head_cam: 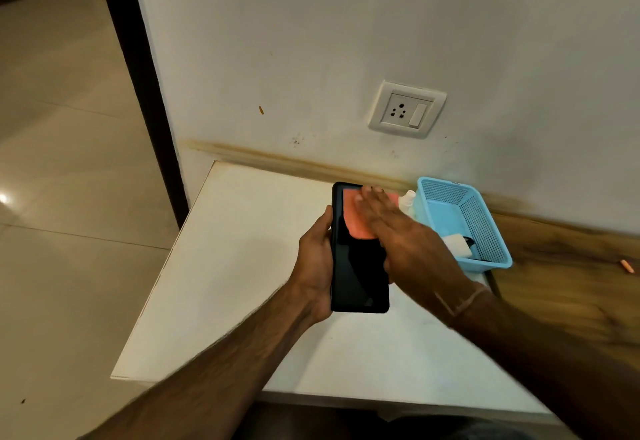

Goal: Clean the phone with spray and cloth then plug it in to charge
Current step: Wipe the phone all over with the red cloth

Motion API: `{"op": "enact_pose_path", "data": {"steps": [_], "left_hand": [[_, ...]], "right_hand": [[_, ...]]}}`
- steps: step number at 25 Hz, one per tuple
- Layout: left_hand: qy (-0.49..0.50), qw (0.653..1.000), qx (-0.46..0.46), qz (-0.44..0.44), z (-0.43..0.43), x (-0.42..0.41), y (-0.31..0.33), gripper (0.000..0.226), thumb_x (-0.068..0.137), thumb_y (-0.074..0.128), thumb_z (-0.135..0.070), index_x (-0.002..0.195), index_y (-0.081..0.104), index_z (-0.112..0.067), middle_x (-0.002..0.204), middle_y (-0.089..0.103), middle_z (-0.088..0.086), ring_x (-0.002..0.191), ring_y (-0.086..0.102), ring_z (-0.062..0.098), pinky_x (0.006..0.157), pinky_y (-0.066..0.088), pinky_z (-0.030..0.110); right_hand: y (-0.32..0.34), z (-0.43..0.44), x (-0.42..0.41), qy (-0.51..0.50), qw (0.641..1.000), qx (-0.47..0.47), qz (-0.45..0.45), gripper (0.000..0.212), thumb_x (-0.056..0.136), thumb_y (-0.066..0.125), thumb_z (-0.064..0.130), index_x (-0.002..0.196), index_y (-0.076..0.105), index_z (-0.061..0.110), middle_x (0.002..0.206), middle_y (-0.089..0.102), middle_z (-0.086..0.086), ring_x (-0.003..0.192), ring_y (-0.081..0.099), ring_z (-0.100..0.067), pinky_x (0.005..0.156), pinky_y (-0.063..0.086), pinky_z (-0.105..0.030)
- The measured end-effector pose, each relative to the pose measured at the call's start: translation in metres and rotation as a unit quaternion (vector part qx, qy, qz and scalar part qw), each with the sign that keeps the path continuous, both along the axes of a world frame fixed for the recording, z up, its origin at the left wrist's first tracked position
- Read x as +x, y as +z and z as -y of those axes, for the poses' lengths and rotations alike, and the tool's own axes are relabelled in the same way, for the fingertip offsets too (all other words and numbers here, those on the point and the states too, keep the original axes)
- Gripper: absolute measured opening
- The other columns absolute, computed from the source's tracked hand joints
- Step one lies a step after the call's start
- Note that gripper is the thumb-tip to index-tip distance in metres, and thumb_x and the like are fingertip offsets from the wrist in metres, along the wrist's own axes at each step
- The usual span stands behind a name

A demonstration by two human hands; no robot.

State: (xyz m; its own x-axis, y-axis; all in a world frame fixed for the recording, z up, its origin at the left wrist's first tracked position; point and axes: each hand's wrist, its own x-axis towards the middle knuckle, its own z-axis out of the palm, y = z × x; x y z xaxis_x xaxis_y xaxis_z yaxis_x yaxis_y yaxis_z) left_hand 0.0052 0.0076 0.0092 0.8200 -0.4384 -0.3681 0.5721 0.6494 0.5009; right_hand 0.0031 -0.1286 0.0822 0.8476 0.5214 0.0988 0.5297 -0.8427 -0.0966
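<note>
Step in hand: wiping, judged from the cloth on the screen. Left hand [313,266] grips the phone [358,277] by its left edge, thumb along the side, and holds it screen-up above the desk [242,266]. Right hand [398,235] lies flat, fingers straight, and presses the pink cloth [353,220] on the upper part of the screen. The lower screen is bare and dark. Beyond the hands a white spray bottle [407,201] stands just beside a blue basket [498,263]; a white charger [457,245] lies inside it. On the wall above, the socket [407,109] is empty. Next, probably: draw the cloth down over the lower screen, put it down, take out the charger. Whether its cable is attached cannot be told.
</note>
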Motion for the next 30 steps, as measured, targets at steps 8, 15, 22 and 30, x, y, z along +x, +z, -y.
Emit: {"op": "enact_pose_path", "data": {"steps": [8,15,22,30], "left_hand": [[0.006,1.0,-0.001,-0.005,-0.005,0.0,-0.001,0.062,0.092,0.049,-0.063,0.115,0.076,-0.013,0.113,0.075,0.015,0.096,0.073,0.031,0.081,0.06,0.042],[0.016,1.0,-0.011,0.0,-0.002,0.0,-0.002,0.06,0.093,0.049,-0.061,0.118,0.075,-0.013,0.117,0.074,0.015,0.101,0.074,0.032,0.078,0.061,0.04],[0.016,1.0,-0.015,0.003,-0.002,-0.002,-0.005,0.061,0.094,0.047,-0.06,0.116,0.075,-0.01,0.112,0.074,0.017,0.094,0.073,0.033,0.082,0.059,0.043],[0.004,1.0,-0.002,0.019,0.004,-0.002,-0.006,0.059,0.095,0.047,-0.057,0.115,0.075,-0.008,0.104,0.074,0.018,0.088,0.072,0.035,0.08,0.058,0.048]], "right_hand": [[-0.01,0.001,-0.004,0.076,0.996,-0.017,0.052,0.074,0.075,0.04,-0.015,0.146,0.029,0.004,0.154,0.024,-0.012,0.142,0.023,-0.027,0.098,0.049,-0.041],[-0.006,0.001,-0.006,0.096,0.995,-0.014,0.036,0.079,0.07,0.052,-0.021,0.144,0.033,0.002,0.152,0.028,-0.014,0.141,0.025,-0.028,0.096,0.051,-0.044],[-0.008,0.001,0.0,0.142,0.989,-0.012,0.047,0.077,0.071,0.05,-0.022,0.143,0.035,0.002,0.152,0.03,-0.014,0.141,0.027,-0.029,0.106,0.042,-0.041],[-0.002,0.008,0.015,0.133,0.989,0.032,0.046,0.068,0.078,0.055,-0.018,0.141,0.039,0.002,0.15,0.033,-0.014,0.14,0.031,-0.026,0.111,0.035,-0.038]]}}
